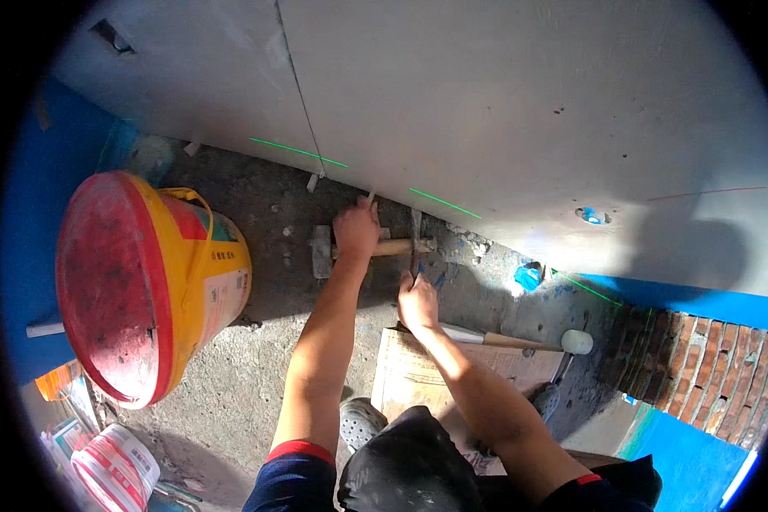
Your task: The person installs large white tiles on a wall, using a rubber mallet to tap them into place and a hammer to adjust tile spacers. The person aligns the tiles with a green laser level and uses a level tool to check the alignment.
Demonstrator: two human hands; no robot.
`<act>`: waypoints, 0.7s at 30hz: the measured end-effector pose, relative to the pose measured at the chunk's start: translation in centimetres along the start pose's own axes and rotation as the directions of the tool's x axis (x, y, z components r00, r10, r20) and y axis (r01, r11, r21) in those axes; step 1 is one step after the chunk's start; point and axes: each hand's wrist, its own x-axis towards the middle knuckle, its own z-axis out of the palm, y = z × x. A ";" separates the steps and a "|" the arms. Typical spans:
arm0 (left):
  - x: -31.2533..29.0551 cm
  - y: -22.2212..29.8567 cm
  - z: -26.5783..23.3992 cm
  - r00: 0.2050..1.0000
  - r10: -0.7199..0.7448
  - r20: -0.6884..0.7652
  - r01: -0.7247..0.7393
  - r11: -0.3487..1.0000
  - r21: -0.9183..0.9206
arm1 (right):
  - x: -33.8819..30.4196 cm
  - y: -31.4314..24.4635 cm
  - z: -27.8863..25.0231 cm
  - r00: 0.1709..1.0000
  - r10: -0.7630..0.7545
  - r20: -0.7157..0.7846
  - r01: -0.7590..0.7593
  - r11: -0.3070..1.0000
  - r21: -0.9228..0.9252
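The left hand is closed tight around the wooden handle of a hammer. The hammer lies low over the rough floor, with its gray head out to the left. The right hand is wrapped around a thin chisel that stands on its tip just beside the bottom edge of the big gray wall. The hammer's handle end is very near the chisel, maybe touching it. Bits of broken stuff lie along the wall's foot, so some chipping looks done there, but I think more is left, since both tools are in use. A mallet with a white head rests on a piece of cardboard near the right arm. A yellow bucket with a red lid lies tipped on the left. A green light line runs across the wall. Red bricks sit on the right.
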 end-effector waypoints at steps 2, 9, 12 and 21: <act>-0.1 0.0 0.3 0.999 -0.001 -0.045 0.001 1.000 0.002 | -0.3 -0.2 -0.1 1.000 0.020 -0.008 -0.020 0.999 0.029; 0.1 0.9 0.1 0.998 -0.003 -0.069 0.000 0.999 -0.043 | 0.1 -0.1 -1.0 1.000 -0.008 -0.020 0.009 0.998 0.055; 0.3 0.9 -0.2 0.998 -0.018 -0.067 0.018 1.000 0.007 | 0.3 -0.3 -0.8 0.998 -0.042 -0.035 0.045 0.997 0.068; -0.4 1.4 1.1 0.999 -0.020 0.047 0.025 0.993 -0.116 | 1.9 5.9 1.5 0.965 -0.246 0.087 0.251 0.967 -0.043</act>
